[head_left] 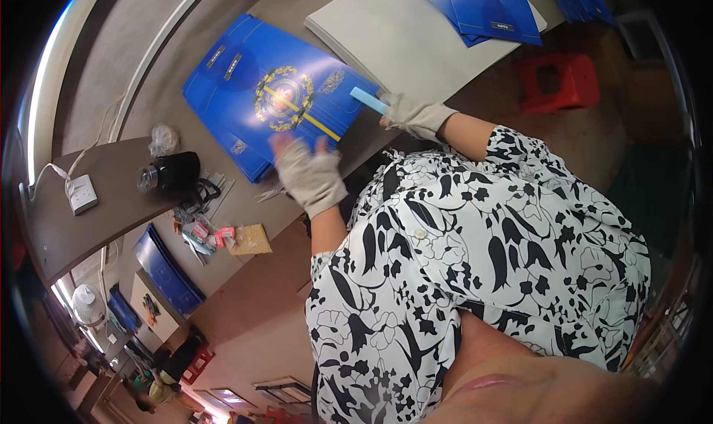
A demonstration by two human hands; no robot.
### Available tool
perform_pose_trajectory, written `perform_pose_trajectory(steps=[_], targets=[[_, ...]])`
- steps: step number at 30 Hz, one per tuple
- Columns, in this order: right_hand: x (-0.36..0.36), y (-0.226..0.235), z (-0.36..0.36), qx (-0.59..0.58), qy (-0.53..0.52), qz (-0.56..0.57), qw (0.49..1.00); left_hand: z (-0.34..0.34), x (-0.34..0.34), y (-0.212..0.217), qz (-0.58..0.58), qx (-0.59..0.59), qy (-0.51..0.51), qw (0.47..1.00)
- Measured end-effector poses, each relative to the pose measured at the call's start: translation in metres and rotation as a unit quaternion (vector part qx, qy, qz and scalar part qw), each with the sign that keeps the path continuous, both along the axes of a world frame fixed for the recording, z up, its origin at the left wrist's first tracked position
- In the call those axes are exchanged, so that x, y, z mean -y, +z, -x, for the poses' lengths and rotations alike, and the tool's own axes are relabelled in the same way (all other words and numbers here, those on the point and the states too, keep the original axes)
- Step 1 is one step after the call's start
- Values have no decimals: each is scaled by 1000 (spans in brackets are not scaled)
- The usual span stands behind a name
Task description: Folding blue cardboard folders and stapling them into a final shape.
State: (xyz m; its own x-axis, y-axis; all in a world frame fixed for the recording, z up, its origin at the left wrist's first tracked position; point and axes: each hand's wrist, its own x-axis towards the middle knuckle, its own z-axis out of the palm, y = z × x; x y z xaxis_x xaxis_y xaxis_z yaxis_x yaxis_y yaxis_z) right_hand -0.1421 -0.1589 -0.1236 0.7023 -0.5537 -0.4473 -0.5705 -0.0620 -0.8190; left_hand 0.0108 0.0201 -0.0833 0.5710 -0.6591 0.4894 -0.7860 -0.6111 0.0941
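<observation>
A stack of flat blue printed folders (245,82) with a gold emblem and a yellow stripe lies on the brown worktable (252,275). My left hand (310,173), in a grey glove, rests fingers spread on the stack's near edge and looks slightly blurred. My right hand (416,115), also gloved, grips a light blue flat scraper (368,99) whose end touches the right corner of the top folder. My black-and-white patterned sleeves and body fill the lower right.
A pile of pale grey boards (394,34) carries more blue folders (486,4) behind. A red stool (558,81) stands at right. At left are a black flask (174,173), power strip (82,194), scissors (271,194), brown pad (249,240), blue crates (167,274).
</observation>
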Motion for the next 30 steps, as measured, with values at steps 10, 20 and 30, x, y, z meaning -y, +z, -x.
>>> perform_pose_trajectory(steps=[10, 20, 30], targets=[[12, 4, -2, 3, -64, -85, 994, -24, -45, -46, 425, -782, 76, 450], [-46, 10, -19, 5, 295, 212, 932, 6, -6, -59, 437, -804, 13, 403], [-10, 8, 17, -47, 329, 187, 925, -91, -21, -15, 553, -499, 98, 660]])
